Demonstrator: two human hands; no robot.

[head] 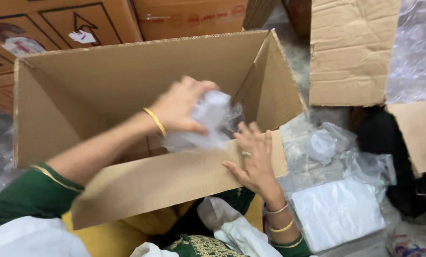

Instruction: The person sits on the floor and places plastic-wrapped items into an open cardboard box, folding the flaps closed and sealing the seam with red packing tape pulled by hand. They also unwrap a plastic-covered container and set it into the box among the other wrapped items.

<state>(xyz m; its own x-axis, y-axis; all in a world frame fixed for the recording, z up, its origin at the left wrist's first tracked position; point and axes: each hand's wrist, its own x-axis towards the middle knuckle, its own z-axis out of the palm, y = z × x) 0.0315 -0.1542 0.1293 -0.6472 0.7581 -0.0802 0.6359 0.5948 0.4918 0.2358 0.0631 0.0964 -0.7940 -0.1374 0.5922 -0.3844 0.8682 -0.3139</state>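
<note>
The left hand point(179, 107) is closing its grip around a small crinkled clear-plastic packet with something white inside point(213, 119), fingers wrapping over the top and thumb tucking underneath, holding it just above the inside of the large open brown cardboard box point(103, 90). The right hand point(253, 159) is lying flat and released, palm down, pressing on the box's near front flap point(165, 183) and keeping it folded outward; its fingertips are nearly touching the packet.

The packet is looking light and soft, and its film slippery and easily crushed, so I would judge a gentle hold around the bulk of it, rather than by a loose corner, to be the surest.

Just right of the box, on the floor, a flat stack of white packets in clear wrap point(336, 212) is sitting, with loose crumpled clear plastic bags point(327, 143) lying between it and the box wall. Behind, more brown cartons point(75, 21) are standing, one carrying black printed arrow marks and a small white sticker point(82, 36), another a strip of reddish tape point(194, 20). At the upper right, a plain cardboard flap point(351, 52) is hanging open beside more clear film point(417, 52).
</note>
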